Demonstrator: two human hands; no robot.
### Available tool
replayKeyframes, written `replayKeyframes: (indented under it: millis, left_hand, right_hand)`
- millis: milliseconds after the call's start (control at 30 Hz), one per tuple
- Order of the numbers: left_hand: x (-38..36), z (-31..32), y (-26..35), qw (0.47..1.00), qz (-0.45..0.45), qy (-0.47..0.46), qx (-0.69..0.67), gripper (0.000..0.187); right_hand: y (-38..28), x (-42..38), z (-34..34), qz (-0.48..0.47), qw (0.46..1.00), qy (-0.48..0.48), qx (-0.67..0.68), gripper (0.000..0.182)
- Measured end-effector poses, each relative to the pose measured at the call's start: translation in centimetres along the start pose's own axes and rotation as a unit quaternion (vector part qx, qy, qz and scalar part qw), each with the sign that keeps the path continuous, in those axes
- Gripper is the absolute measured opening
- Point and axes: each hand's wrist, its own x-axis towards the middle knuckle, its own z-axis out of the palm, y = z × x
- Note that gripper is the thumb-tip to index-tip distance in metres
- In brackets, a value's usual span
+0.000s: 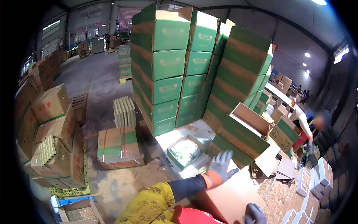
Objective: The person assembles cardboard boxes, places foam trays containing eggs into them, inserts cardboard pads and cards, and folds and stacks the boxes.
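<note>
My left hand (pixel 220 168), in a grey glove with an orange cuff, reaches over the far edge of a brown cardboard box (pixel 229 198) in front of me. Its fingers are stretched out and apart. At the box's near right edge is my right hand (pixel 256 214), in a dark grey glove, its fingers bent against the cardboard. The frame's lower edge cuts off part of this hand. Beyond my left hand stands an open green and brown carton (pixel 244 134). A shallow green box (pixel 185 152) with printed packets inside lies left of it.
Tall stacks of green cartons (pixel 169 61) rise ahead. Brown cartons (pixel 54 104) and a stack of egg trays (pixel 124 112) stand left. A taped carton (pixel 117 145) sits on the floor. Flat cardboard pieces (pixel 285 168) and white divided boxes (pixel 304 181) lie right, near another person (pixel 304 128).
</note>
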Motion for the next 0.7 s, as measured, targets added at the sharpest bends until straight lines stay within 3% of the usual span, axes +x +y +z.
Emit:
replayKeyframes:
  millis: [33,67,133,167,200,267,333,367,400,433,467,500,533,567,600,633,667,700]
  left_hand:
    - [0.3,-1.7,0.2,0.969,-0.106,-0.222,-0.022,0.079]
    - [0.1,-1.0,0.3,0.981,-0.070,-0.173,0.049,0.077]
    - [0.8,-1.0,0.4,0.969,-0.020,-0.235,0.077,0.074]
    - [1.0,-1.7,1.4,0.966,0.001,-0.242,0.087,0.073]
    - [0.8,-3.3,3.5,0.971,0.026,-0.215,0.101,0.069]
    - [0.8,-6.7,7.3,0.983,0.132,-0.115,0.061,0.063]
    - [2.0,-9.1,8.4,0.963,0.255,0.087,-0.018,0.056]
    - [3.5,-9.6,7.7,0.947,0.299,0.081,-0.086,0.049]
    - [4.4,-9.5,6.8,0.923,0.295,0.154,-0.194,0.037]
    - [4.5,-7.4,5.2,0.890,0.194,0.123,-0.393,0.030]
    - [4.5,-4.4,3.5,0.808,0.145,0.195,-0.537,0.021]
    - [2.6,-1.3,0.3,0.747,0.067,0.079,-0.657,0.023]
    - [0.8,2.1,-3.2,0.620,-0.051,-0.018,-0.783,0.029]
    - [-0.8,5.6,-6.5,0.489,-0.181,-0.068,-0.851,0.037]
    - [-3.1,6.4,-8.5,0.568,-0.336,-0.105,-0.744,0.039]
    - [-5.4,7.4,-10.3,0.591,-0.477,-0.160,-0.630,0.041]
    - [-5.6,9.0,-15.1,0.371,-0.378,-0.362,-0.767,0.047]
    - [-4.0,8.8,-16.1,0.368,-0.331,-0.372,-0.786,0.045]
  right_hand:
    - [5.6,0.7,0.1,0.134,0.952,0.092,0.260,0.055]
    - [10.8,1.2,0.2,0.181,0.866,0.171,0.434,0.056]
    - [-1.1,0.0,0.3,0.070,0.896,0.344,0.273,0.059]
    - [5.2,0.0,0.1,0.092,0.853,0.182,0.480,0.060]
    - [12.1,0.3,0.1,0.103,0.747,0.008,0.656,0.061]
    - [12.9,0.2,0.4,0.030,0.805,-0.014,0.593,0.060]
    - [9.1,1.5,-1.9,0.076,0.784,0.027,0.616,0.056]
    - [6.9,1.7,-3.2,0.105,0.770,0.053,0.627,0.055]
    - [5.1,1.7,-4.4,0.134,0.755,0.080,0.636,0.053]
    - [4.3,1.5,-6.0,0.060,0.822,0.145,0.548,0.045]
    - [3.8,1.1,-7.5,-0.007,0.871,0.210,0.445,0.037]
    - [2.8,0.4,-7.8,-0.032,0.904,0.265,0.335,0.034]
    - [1.6,-0.8,-7.7,-0.043,0.921,0.322,0.214,0.033]
    - [1.6,-1.7,-6.2,-0.105,0.935,0.310,0.137,0.040]
    - [1.9,-2.4,-4.2,-0.148,0.945,0.287,-0.054,0.036]
    - [1.5,-3.3,-1.7,-0.119,0.969,0.204,-0.077,0.034]
    - [3.4,-3.8,1.3,-0.120,0.963,0.152,-0.190,0.035]
    - [4.0,-4.5,1.8,-0.112,0.959,0.200,-0.169,0.035]
